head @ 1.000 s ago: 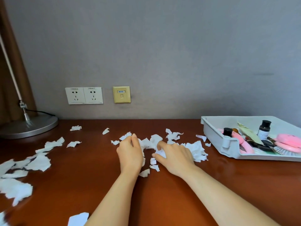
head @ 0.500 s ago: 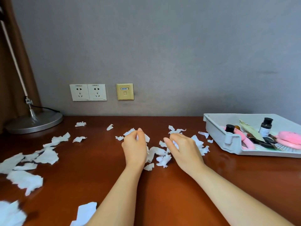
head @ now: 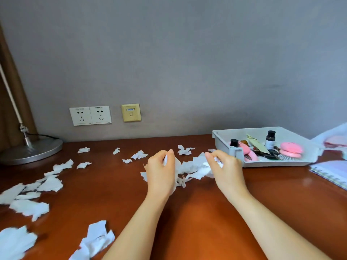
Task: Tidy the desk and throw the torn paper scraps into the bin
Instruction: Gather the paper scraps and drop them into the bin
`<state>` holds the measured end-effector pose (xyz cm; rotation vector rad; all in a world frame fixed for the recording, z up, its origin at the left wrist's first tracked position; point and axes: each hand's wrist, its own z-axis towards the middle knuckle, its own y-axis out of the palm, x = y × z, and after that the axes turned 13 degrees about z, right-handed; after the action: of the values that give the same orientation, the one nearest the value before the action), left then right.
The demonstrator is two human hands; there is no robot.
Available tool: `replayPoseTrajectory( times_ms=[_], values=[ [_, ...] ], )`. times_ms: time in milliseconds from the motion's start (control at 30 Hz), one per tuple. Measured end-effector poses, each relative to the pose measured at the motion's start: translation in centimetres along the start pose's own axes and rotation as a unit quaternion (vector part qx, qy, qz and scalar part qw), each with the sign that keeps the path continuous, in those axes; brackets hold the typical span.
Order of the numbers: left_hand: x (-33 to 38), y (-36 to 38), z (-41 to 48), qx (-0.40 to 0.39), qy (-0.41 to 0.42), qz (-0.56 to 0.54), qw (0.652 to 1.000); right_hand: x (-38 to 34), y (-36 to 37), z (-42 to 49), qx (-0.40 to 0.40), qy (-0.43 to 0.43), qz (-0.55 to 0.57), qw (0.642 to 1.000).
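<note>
Torn white paper scraps lie scattered over the red-brown desk (head: 206,212). A gathered heap of scraps (head: 193,167) sits at the desk's middle, between my hands. My left hand (head: 160,170) is curled on scraps at the heap's left side. At the heap's right side my right hand (head: 226,168) pinches crumpled scraps. More loose scraps (head: 50,182) lie at the left, and a further clump (head: 95,239) rests near the front edge. No bin is in view.
A grey tray (head: 234,163) with small bottles and pink items stands at the right. A spiral notebook (head: 330,171) lies right of it. The lamp base (head: 32,150) sits at the back left, below wall sockets (head: 90,115).
Both hands have swept the middle scraps together into one heap and closed on them, lifting slightly off the desk. The view has shifted a little to the right.
</note>
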<state>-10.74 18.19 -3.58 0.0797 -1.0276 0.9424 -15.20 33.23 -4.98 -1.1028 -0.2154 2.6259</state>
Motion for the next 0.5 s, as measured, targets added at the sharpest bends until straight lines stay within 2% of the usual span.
replayPoseTrajectory(
  times_ms=[100,267,367,500],
  values=[
    [0.8,0.6,-2.0,-0.047,0.006,0.003,0.999,-0.2,-2.2,-1.3,0.012,0.008,0.007,1.0],
    [1.7,1.2,-4.3,-0.079,0.003,0.021,0.997,-0.2,-4.7,-3.5,0.009,0.044,-0.031,0.999],
    [1.4,1.4,-5.0,-0.094,0.008,0.042,0.995,-0.3,-5.2,-4.5,-0.071,0.014,-0.095,0.993],
    [1.3,1.1,-4.7,-0.099,0.029,0.059,0.993,-1.8,-4.6,-5.4,-0.224,-0.029,-0.167,0.96]
  ],
)
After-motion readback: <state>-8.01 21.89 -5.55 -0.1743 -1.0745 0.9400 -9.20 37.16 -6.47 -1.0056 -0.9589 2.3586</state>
